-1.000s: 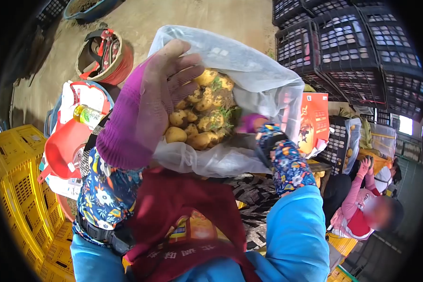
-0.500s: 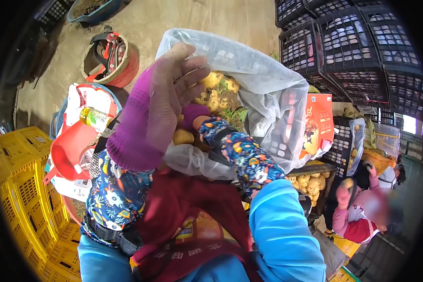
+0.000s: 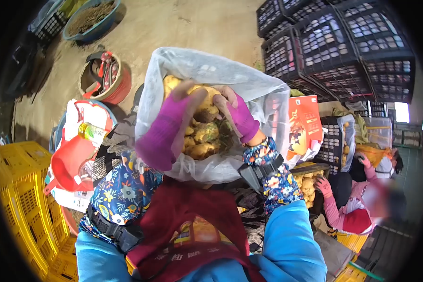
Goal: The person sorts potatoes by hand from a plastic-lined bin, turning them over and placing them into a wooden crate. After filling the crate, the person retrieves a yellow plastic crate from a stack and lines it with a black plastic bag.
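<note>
L hand (image 3: 176, 113), blurred, & R hand (image 3: 237, 112) w/ fingers curled, both at a potato (image 3: 206, 107) btwn them; can't tell if gripped. Other potatoes (image 3: 203, 141) alongside, all inside plastic liner (image 3: 202, 66).

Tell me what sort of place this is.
Probably a produce sorting or packing shed: potato-like produce inside a plastic liner, stacked black crates and yellow crates.

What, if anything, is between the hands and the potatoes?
Nothing visible except the purple gloves. The left hand and right hand are at the potatoes, within the open plastic liner; its walls stand around the pile, not across it. Contact under the fingers is partly hidden.
</note>
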The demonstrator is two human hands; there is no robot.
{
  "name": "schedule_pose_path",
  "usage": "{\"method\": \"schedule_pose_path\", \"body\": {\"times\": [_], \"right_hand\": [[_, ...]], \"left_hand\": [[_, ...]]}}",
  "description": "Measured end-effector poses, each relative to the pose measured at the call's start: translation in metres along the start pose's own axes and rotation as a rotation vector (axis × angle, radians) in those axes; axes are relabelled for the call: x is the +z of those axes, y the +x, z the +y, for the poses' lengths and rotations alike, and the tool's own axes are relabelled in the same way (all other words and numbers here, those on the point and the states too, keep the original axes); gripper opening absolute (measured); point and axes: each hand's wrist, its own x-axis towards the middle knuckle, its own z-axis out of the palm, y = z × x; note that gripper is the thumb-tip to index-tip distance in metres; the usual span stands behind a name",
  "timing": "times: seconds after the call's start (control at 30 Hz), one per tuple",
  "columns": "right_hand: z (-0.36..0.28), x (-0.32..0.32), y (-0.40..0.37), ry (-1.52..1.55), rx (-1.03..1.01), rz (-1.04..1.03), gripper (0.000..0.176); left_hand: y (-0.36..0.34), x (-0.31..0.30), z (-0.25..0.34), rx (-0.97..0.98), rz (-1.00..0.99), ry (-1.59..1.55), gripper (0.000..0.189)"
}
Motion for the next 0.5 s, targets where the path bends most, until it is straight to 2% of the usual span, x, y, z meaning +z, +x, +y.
{"method": "schedule_pose_path", "body": {"times": [0.07, 0.1, 0.2, 0.23, 0.33, 0.37, 0.47, 0.5], "right_hand": [[-0.020, -0.010, -0.016, -0.273, -0.204, 0.070, 0.033], [-0.040, -0.009, -0.031, -0.142, 0.007, 0.131, 0.029], [-0.031, -0.025, -0.051, 0.155, 0.063, 0.220, 0.030], [-0.041, -0.032, -0.058, -0.013, 0.111, 0.190, 0.035], [-0.038, -0.005, -0.075, -0.424, -0.283, 0.386, 0.050], [-0.045, 0.006, -0.081, -0.682, -0.474, 0.458, 0.067], [-0.049, 0.005, -0.090, -0.892, -0.173, 0.275, 0.073], [-0.047, 0.009, -0.092, -0.950, -0.198, 0.220, 0.068]], "left_hand": [[0.004, 0.012, 0.021, -0.301, -0.150, -0.556, 0.037], [0.009, 0.014, 0.037, -0.496, -0.162, -0.814, 0.034], [0.012, 0.023, 0.056, -0.473, -0.223, -0.979, 0.037], [0.011, 0.029, 0.057, -0.452, -0.179, -0.928, 0.038], [0.012, 0.038, 0.043, -0.534, -0.244, -1.078, 0.037], [0.005, 0.045, 0.036, -0.638, -0.171, -1.052, 0.031], [0.007, 0.041, 0.067, -0.640, -0.328, -0.885, 0.036], [0.001, 0.043, 0.058, -0.680, -0.291, -0.873, 0.044]]}}
